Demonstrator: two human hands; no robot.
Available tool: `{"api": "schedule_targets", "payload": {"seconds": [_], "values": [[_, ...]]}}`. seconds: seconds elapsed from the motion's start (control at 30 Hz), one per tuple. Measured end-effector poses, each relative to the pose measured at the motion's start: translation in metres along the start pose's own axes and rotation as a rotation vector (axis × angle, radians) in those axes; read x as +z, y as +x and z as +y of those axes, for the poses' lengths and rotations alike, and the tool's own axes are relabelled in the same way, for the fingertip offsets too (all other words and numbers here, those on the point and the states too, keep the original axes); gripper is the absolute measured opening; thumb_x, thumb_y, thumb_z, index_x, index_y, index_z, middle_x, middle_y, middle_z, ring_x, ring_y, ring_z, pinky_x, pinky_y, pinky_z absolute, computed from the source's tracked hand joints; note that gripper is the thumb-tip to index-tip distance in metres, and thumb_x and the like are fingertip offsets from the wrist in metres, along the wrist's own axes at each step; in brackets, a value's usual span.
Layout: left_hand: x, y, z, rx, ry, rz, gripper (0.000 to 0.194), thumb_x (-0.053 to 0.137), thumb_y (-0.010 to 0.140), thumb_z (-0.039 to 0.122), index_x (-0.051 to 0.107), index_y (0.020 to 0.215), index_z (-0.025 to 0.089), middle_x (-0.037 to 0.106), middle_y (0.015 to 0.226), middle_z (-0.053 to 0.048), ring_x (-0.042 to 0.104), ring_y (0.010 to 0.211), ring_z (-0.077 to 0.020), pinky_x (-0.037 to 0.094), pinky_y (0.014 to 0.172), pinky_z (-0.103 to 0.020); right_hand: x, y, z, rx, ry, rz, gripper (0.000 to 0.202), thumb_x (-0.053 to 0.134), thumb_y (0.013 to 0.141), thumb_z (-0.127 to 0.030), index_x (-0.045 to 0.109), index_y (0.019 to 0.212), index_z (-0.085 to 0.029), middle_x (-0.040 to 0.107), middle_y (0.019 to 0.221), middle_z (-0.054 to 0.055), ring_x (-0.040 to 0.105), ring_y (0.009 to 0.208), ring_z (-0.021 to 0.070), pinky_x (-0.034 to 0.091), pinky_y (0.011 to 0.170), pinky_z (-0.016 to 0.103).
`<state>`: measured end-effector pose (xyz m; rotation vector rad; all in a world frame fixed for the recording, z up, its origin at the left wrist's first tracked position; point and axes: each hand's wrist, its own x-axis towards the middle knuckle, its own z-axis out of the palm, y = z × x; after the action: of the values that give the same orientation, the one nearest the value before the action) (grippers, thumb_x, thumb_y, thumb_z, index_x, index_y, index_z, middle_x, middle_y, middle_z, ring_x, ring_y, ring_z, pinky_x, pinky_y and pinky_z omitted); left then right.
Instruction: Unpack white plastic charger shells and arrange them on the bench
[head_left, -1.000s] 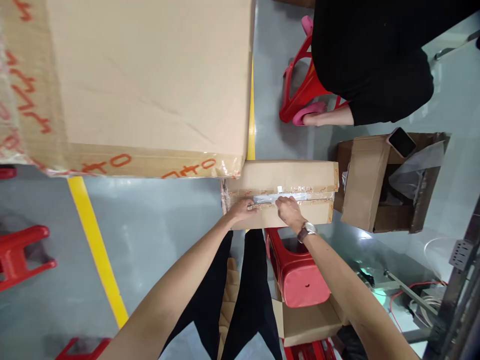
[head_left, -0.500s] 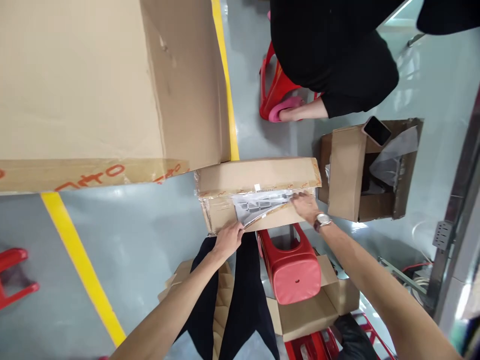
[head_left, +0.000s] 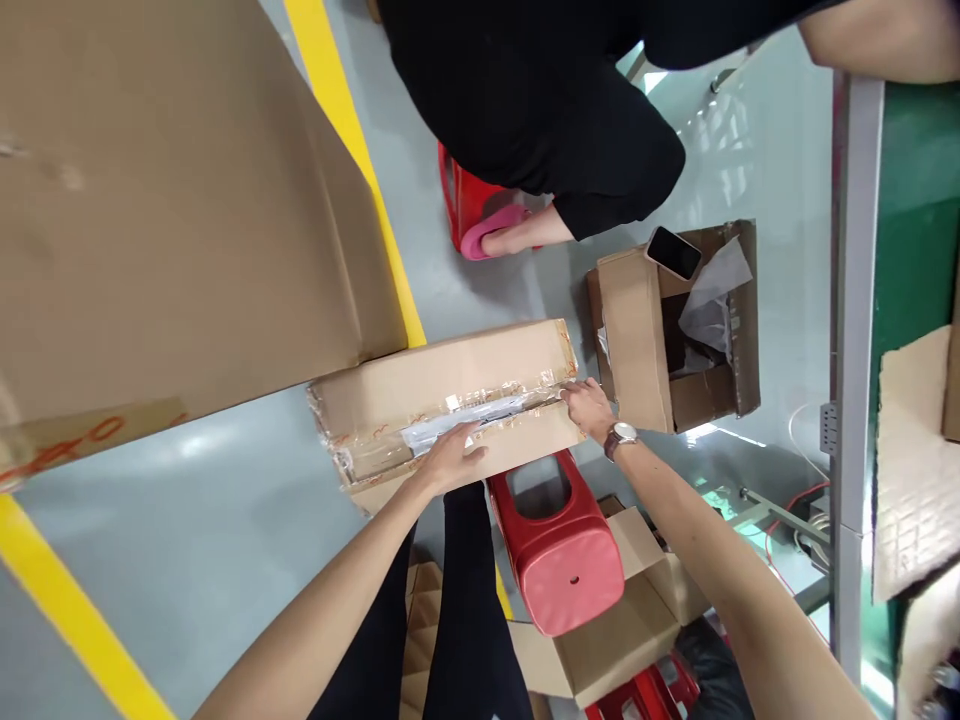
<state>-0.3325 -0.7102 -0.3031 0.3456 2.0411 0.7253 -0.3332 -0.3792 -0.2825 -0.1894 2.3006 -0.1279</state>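
A long taped cardboard box (head_left: 465, 365) lies across the middle, its top parted along a narrow gap. White plastic wrapping (head_left: 435, 425) shows in that gap. My left hand (head_left: 450, 458) rests on the near flap with fingers spread, thumb apart. At the box's right end, my right hand (head_left: 589, 408), with a watch on the wrist, has its fingers curled over the edge of the near flap.
A big cardboard box (head_left: 187, 200) fills the upper left. An open box (head_left: 637, 340) with a phone (head_left: 673, 253) on it stands right. A red stool (head_left: 570, 570) is near my legs. A seated person in black (head_left: 540, 100) is ahead.
The near flap has come up and over, narrowing the gap above the wrapping. My left hand has let go of the flap's edge and now lies on it. The view has shifted right.
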Motion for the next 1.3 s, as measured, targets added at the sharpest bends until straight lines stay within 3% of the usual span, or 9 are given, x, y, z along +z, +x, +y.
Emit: {"api": "schedule_targets", "payload": {"seconds": [0.13, 0.4, 0.47, 0.6, 0.8, 0.93, 1.1, 1.2, 1.3], "values": [[0.017, 0.035, 0.036, 0.051, 0.116, -0.065, 0.042, 0.063, 0.100, 0.031, 0.069, 0.140, 0.018, 0.069, 0.147, -0.014, 0.066, 0.135, -0.0325, 0.051, 0.118, -0.045, 0.009, 0.009, 0.022, 0.019, 0.111, 0.004, 0.017, 0.065, 0.106, -0.027, 0.074, 0.115, -0.016, 0.073, 0.126, 0.009, 0.064, 0.126, 0.0262, 0.044, 0.119, 0.051], [0.017, 0.029, 0.059, 0.206, 0.278, -0.100, 0.017, 0.058, 0.093, 0.015, 0.075, 0.093, 0.019, 0.077, 0.100, -0.013, 0.068, 0.113, -0.0355, 0.053, 0.110, -0.054, 0.055, -0.023, 0.066, 0.310, 0.437, 0.107, 0.022, 0.068, 0.106, -0.035, 0.073, 0.117, -0.016, 0.075, 0.121, 0.008, 0.071, 0.116, 0.0250, 0.051, 0.114, 0.052], [0.016, 0.042, 0.063, 0.206, 0.271, -0.089, 0.016, 0.062, 0.093, 0.019, 0.076, 0.099, 0.018, 0.078, 0.106, -0.015, 0.070, 0.112, -0.0345, 0.054, 0.109, -0.054, 0.068, -0.025, 0.064, 0.351, 0.542, 0.152, 0.024, 0.066, 0.108, -0.037, 0.073, 0.119, -0.016, 0.076, 0.119, 0.008, 0.072, 0.112, 0.0239, 0.054, 0.110, 0.050], [0.030, 0.070, 0.077, 0.160, 0.189, -0.086, 0.051, 0.068, 0.094, 0.028, 0.063, 0.144, 0.020, 0.071, 0.140, -0.016, 0.072, 0.118, -0.0286, 0.058, 0.108, -0.048, 0.094, -0.019, 0.062, 0.363, 0.748, 0.228, 0.027, 0.064, 0.109, -0.036, 0.071, 0.126, -0.016, 0.076, 0.121, 0.008, 0.073, 0.111, 0.0225, 0.058, 0.106, 0.046], [0.046, 0.098, 0.102, 0.086, 0.268, -0.064, 0.046, 0.066, 0.098, 0.034, 0.064, 0.141, 0.019, 0.077, 0.124, -0.013, 0.075, 0.109, -0.0290, 0.059, 0.101, -0.045, 0.117, -0.003, 0.062, 0.365, 0.921, 0.271, 0.025, 0.063, 0.109, -0.032, 0.072, 0.126, -0.016, 0.077, 0.119, 0.008, 0.074, 0.107, 0.0221, 0.061, 0.100, 0.044], [0.054, 0.086, 0.114, 0.131, 0.390, -0.112, 0.039, 0.057, 0.102, 0.030, 0.068, 0.138, 0.020, 0.080, 0.117, -0.012, 0.076, 0.103, -0.0298, 0.058, 0.096, -0.044, 0.130, -0.009, 0.064, 0.317, 0.957, 0.250, 0.019, 0.064, 0.107, -0.029, 0.073, 0.119, -0.016, 0.077, 0.111, 0.006, 0.073, 0.102, 0.0211, 0.059, 0.097, 0.042], [0.085, 0.049, 0.124, 0.217, 0.502, -0.196, 0.035, 0.044, 0.106, 0.026, 0.070, 0.129, 0.017, 0.080, 0.112, -0.015, 0.077, 0.099, -0.0316, 0.058, 0.088, -0.042, 0.159, -0.064, 0.074, 0.255, 0.935, 0.145, 0.010, 0.074, 0.098, -0.026, 0.075, 0.098, -0.016, 0.076, 0.094, 0.004, 0.071, 0.092, 0.0205, 0.055, 0.099, 0.042], [0.097, 0.043, 0.124, 0.218, 0.529, -0.212, 0.032, 0.049, 0.104, 0.022, 0.069, 0.128, 0.015, 0.080, 0.109, -0.017, 0.077, 0.096, -0.0320, 0.057, 0.086, -0.041, 0.166, -0.085, 0.077, 0.292, 0.923, 0.143, 0.013, 0.068, 0.098, -0.016, 0.076, 0.107, -0.014, 0.079, 0.098, 0.006, 0.072, 0.091, 0.0204, 0.055, 0.099, 0.041], [0.096, 0.050, 0.123, 0.210, 0.511, -0.185, 0.033, 0.053, 0.102, 0.020, 0.068, 0.131, 0.014, 0.079, 0.108, -0.017, 0.076, 0.095, -0.0317, 0.058, 0.087, -0.042, 0.161, -0.078, 0.075, 0.310, 0.941, 0.206, 0.034, 0.057, 0.097, -0.008, 0.075, 0.125, -0.014, 0.080, 0.115, 0.008, 0.073, 0.100, 0.0202, 0.055, 0.100, 0.036]]}}
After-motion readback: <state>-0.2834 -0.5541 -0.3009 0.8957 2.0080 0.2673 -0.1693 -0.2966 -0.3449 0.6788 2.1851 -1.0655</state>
